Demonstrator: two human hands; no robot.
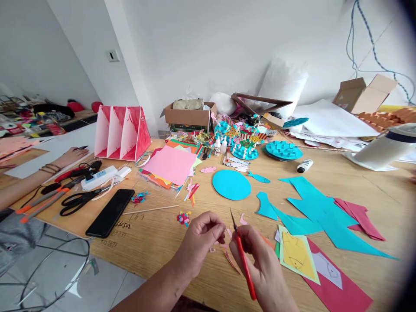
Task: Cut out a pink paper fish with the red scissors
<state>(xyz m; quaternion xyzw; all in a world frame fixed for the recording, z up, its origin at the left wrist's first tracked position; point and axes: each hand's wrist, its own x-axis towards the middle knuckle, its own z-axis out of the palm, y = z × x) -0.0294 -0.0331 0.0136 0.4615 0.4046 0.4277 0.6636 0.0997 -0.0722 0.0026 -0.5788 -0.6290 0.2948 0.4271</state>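
In my right hand [256, 255] is a pair of red-handled scissors [243, 260], its dark pointed tip aimed away from me. Close by on the left, my left hand [206, 236] is closed in a pinch; whatever its fingertips hold is hidden or too small to name. Pink paper scraps [243, 219] lie around both hands. A round blue paper disc [232, 184] is beyond them, with a blue paper fish [259, 177] beside it. To the right sits a yellow card [294, 251] with a fish drawn on it, partly over a red sheet [338, 286].
Blue paper offcuts [318, 210] spread across the right side. A black phone [110, 213], black scissors [78, 201] and a power strip [99, 177] lie left. Coloured paper [170, 164], glue bottles [216, 147] and a cardboard box [190, 116] stand farther back. Another person's hand [73, 157] holds a pen.
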